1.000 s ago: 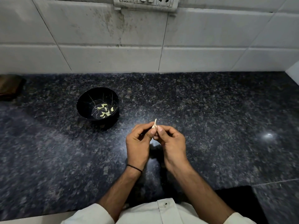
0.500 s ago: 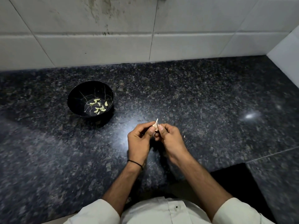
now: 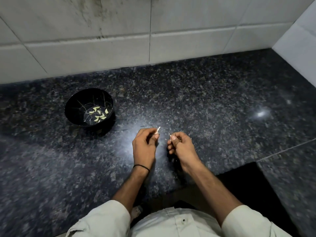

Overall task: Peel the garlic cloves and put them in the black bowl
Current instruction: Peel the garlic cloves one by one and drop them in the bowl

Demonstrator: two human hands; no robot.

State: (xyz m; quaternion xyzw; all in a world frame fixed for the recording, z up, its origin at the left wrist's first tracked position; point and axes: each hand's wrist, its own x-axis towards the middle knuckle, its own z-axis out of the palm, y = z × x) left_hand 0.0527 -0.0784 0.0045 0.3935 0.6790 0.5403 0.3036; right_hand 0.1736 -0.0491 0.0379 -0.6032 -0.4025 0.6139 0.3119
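A dark speckled tabletop (image 3: pixel 213 103) runs up to a white tiled wall (image 3: pixel 196 31). A black bowl (image 3: pixel 73 108) stands on it to the left, well apart from the hands, with several peeled cloves (image 3: pixel 98 114) in its bottom. The left hand (image 3: pixel 145 147) pinches a garlic clove (image 3: pixel 157 131) at its fingertips. Just beside it, not touching, the right hand (image 3: pixel 182 147) pinches a thin scrap of skin (image 3: pixel 169 135).
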